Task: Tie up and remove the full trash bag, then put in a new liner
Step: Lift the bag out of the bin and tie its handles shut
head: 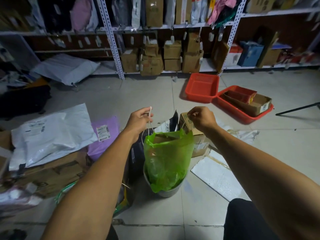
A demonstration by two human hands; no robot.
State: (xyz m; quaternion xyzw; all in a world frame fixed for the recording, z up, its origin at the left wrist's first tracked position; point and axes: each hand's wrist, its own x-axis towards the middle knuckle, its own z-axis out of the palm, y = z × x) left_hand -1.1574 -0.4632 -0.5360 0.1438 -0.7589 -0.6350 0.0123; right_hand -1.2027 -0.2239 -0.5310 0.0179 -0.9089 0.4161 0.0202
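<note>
A green translucent trash bag [167,158] stands half lifted out of a small grey bin [166,192] on the tiled floor. Its mouth is open and cardboard shows inside. My left hand [138,121] pinches a thin white drawstring [150,115] that runs down to the bag's left rim. My right hand [201,118] is closed above the bag's right rim, pinching the string on that side; the string there is barely visible. Both hands are raised above the bag, pulled apart.
Red plastic baskets [201,88] lie at the right, one holding a cardboard box [256,104]. Mailer bags [52,134] and flattened cartons cover the floor at the left. Boxes [195,137] lean behind the bin. White foam sheet [216,177] lies at the right. Metal shelving [112,37] lines the back.
</note>
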